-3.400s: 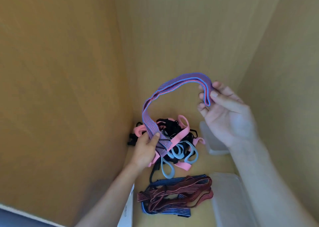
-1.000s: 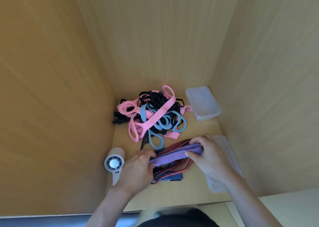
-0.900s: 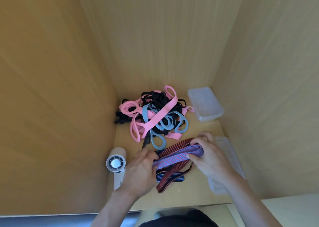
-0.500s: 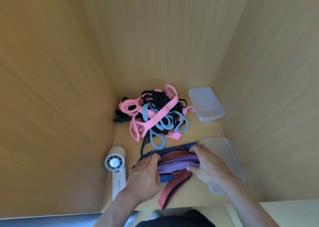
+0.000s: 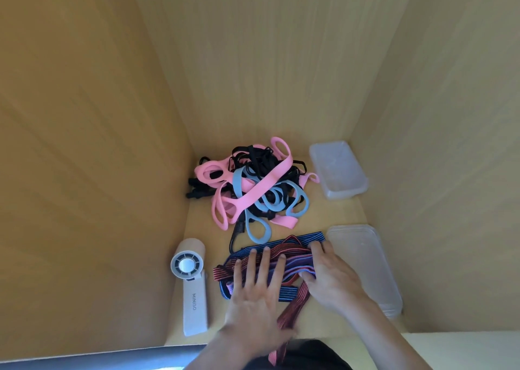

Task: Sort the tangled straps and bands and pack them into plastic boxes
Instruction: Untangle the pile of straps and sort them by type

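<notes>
**Pressing sorted striped bands flat**

L hand (image 5: 253, 293): grip fully open, fingers straight, pressing striped bands (image 5: 295, 243) at worktop's 6 o'clock. R hand (image 5: 329, 274) pinches their folded end, thumb under. Bands are purple, blue and red, loosely stacked. Next, prob.: lift stack into box (image 5: 365, 260) at 3 o'clock. Tangled heap (image 5: 253, 189) at 12 is unsorted.

Warm even light, soft shadows, wide-angle bowing at edges, motion blur on the left hand (image 5: 254, 310).

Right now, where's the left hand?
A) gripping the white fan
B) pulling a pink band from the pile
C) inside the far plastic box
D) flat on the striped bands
D: the left hand lies with straight fingers pressed on the striped bands.
</notes>
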Demonstrator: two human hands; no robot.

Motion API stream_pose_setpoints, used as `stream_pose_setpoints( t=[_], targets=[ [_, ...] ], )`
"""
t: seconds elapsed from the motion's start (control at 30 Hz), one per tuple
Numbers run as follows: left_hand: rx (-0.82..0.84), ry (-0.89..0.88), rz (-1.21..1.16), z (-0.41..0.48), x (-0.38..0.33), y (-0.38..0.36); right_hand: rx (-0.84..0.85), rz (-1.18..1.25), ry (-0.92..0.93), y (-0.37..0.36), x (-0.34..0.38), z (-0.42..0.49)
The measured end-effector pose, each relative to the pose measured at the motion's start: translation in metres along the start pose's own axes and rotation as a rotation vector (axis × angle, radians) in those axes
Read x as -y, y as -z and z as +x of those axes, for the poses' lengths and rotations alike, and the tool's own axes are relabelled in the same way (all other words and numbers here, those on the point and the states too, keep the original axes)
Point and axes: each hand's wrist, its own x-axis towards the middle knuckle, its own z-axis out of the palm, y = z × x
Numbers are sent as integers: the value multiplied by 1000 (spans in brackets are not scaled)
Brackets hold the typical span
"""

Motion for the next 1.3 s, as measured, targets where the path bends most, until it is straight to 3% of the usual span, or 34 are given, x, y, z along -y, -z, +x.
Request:
stream_pose_setpoints(
  t=[0.43, 0.73, 1.1, 1.3],
  targets=[
    [-94, 39, 4, 21, 39, 9, -6, -30, 39, 7, -8, 1],
    [-112, -53, -10, 21, 51, 2, 49, -32, 235, 9, 2, -6],
    [-134, -92, -53, 11, 56, 3, 78, -107, 221, -1, 10, -7],
    [-102, -94, -84, 10, 55, 11, 154, -26, 192, 21, 14, -6]
  ],
)
